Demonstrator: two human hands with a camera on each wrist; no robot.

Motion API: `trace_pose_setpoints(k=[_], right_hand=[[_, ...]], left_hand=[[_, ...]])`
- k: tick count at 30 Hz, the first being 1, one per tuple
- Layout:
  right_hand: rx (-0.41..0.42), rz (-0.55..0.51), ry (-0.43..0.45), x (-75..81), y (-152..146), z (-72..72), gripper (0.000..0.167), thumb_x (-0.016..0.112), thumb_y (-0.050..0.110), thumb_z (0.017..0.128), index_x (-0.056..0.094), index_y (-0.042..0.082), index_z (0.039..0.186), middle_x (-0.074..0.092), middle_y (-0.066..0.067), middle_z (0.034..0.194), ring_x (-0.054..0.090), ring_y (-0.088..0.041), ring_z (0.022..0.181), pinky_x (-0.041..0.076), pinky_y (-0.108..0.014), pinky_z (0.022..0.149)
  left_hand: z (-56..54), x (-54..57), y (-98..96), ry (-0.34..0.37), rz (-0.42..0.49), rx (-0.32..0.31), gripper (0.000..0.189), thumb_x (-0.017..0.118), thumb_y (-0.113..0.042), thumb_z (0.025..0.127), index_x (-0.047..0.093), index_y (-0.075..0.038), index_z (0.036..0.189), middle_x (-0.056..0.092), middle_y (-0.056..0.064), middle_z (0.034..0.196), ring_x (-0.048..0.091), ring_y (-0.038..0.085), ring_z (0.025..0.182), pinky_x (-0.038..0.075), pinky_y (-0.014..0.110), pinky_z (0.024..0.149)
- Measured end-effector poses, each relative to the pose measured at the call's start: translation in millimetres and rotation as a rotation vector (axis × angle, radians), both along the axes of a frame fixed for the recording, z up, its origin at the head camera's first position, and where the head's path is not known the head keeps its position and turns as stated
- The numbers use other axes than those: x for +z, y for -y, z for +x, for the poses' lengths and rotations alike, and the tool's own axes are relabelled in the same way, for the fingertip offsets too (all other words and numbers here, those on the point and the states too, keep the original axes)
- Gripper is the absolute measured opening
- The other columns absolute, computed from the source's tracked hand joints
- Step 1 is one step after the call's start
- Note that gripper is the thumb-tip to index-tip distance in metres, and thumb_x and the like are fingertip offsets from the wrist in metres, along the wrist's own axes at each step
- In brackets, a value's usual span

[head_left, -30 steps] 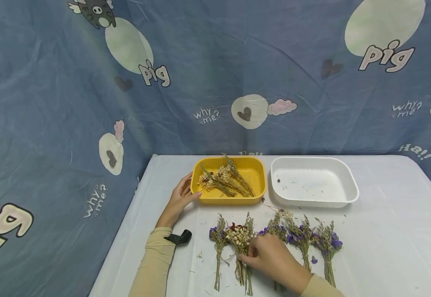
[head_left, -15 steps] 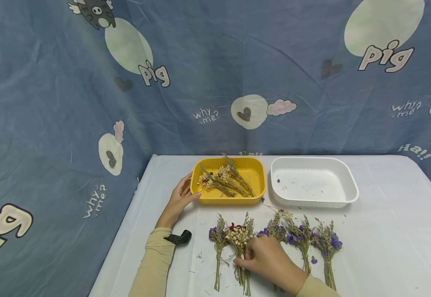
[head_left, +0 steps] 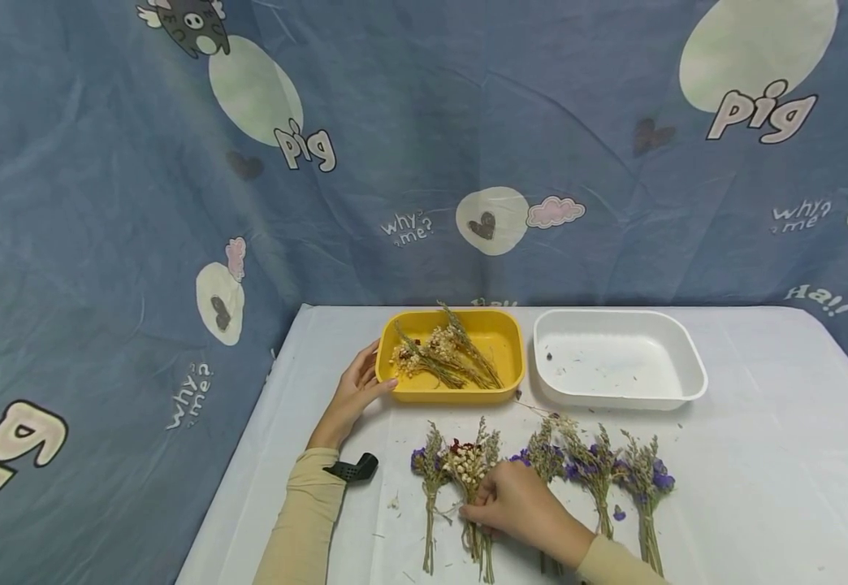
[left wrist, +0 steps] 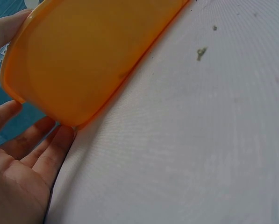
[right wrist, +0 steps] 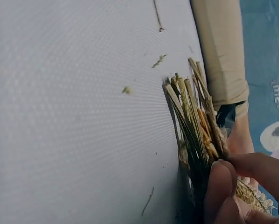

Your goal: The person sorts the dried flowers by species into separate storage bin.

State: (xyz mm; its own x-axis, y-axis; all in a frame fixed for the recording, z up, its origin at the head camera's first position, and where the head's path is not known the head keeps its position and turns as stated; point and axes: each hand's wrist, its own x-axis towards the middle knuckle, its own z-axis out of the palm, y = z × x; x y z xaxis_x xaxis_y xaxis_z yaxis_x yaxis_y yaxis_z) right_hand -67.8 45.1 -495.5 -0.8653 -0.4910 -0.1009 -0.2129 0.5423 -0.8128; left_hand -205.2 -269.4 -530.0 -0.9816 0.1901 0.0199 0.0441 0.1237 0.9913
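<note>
Left hand, spread, holds one yellow tray; right hand, nearly closed, pinches one dried bunch among at least five on the surface; one white tray beside the yellow one

The left hand lies farther forward than the pinching right hand.

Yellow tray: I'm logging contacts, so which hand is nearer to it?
Left. The left hand holds the left end of the yellow tray; the right hand is apart, on its near side, pinching flower stems.
</note>
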Motion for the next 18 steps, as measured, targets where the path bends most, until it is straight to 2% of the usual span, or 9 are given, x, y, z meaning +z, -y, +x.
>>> trace_pose_setpoints(k=[5,11,18], right_hand=[[0.010,-0.115,0.117,1.5,-2.2,-1.2,0.026,0.084,0.028,0.087,0.073,0.015,0.066,0.067,0.001,0.052,0.062,-0.011,0.042,0.054,-0.020,0.053],[0.023,-0.184,0.215,3.3,-6.8,-2.7,0.022,0.082,0.025,0.088,0.074,0.011,0.073,0.070,-0.005,0.059,0.065,-0.013,0.049,0.057,-0.022,0.053],[0.053,-0.209,0.230,8.4,-13.6,-6.1,0.017,0.082,0.023,0.089,0.076,0.011,0.079,0.072,-0.004,0.064,0.065,-0.013,0.053,0.056,-0.022,0.050]], left_hand=[[-1.1,-0.2,0.4,-0.001,-0.001,0.003,0.081,0.078,-0.021,0.094,0.033,-0.034,0.161,0.046,0.009,0.158,0.039,0.029,0.153,0.033,0.046,0.127],[-1.0,0.4,0.7,0.006,0.002,0.000,0.082,0.077,-0.020,0.094,0.032,-0.032,0.161,0.045,0.009,0.158,0.039,0.028,0.153,0.032,0.044,0.127],[-0.7,1.0,-0.8,0.009,0.002,0.006,0.082,0.079,-0.021,0.093,0.033,-0.033,0.161,0.047,0.010,0.157,0.040,0.027,0.152,0.034,0.043,0.126]])
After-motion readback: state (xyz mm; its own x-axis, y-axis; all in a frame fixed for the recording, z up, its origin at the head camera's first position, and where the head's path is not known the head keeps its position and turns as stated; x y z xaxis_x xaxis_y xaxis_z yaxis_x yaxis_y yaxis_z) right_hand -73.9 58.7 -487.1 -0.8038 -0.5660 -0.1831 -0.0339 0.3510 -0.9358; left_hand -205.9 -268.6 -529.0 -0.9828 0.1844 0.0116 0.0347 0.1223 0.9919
